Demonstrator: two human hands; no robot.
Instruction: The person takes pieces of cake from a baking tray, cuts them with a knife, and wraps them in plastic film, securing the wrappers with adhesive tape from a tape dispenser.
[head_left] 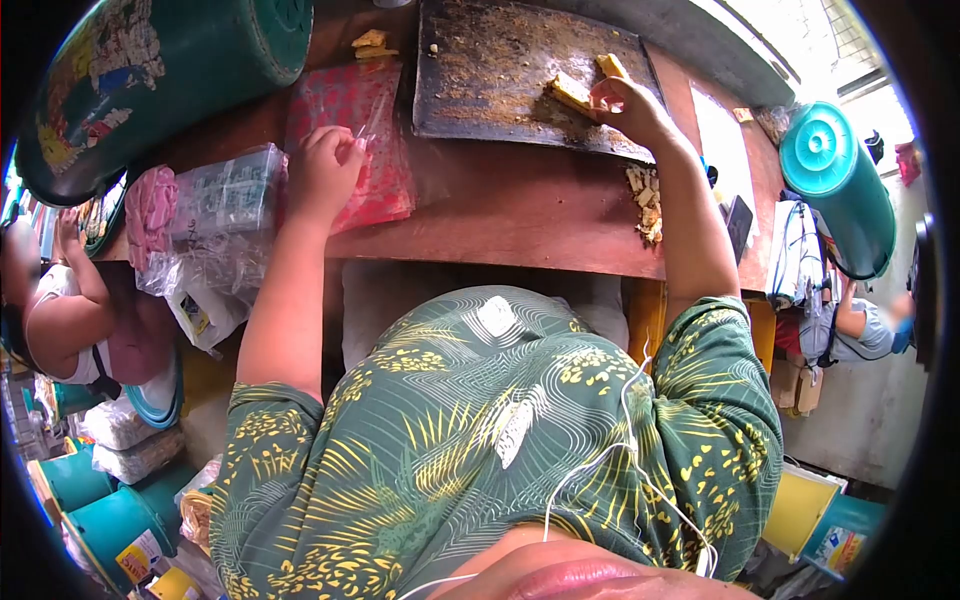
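Observation:
My left hand point(328, 172) is over a stack of clear plastic bags with red print point(385, 185), its fingers pinched on the edge of a bag. My right hand point(628, 108) grips a yellow, bar-shaped baked piece point(571, 93) over the dark baking tray point(480, 70). Just behind those fingers, a second yellow piece point(611, 67) lies on the tray. Brown crumbs and stains cover the tray's surface.
Broken pieces point(646, 205) lie by the table's front edge, and more point(372, 43) at the back. A big green drum point(170, 80) and plastic packs point(225, 205) stand left; a teal drum point(835, 185) is right. Other people point(75, 300) are at both sides.

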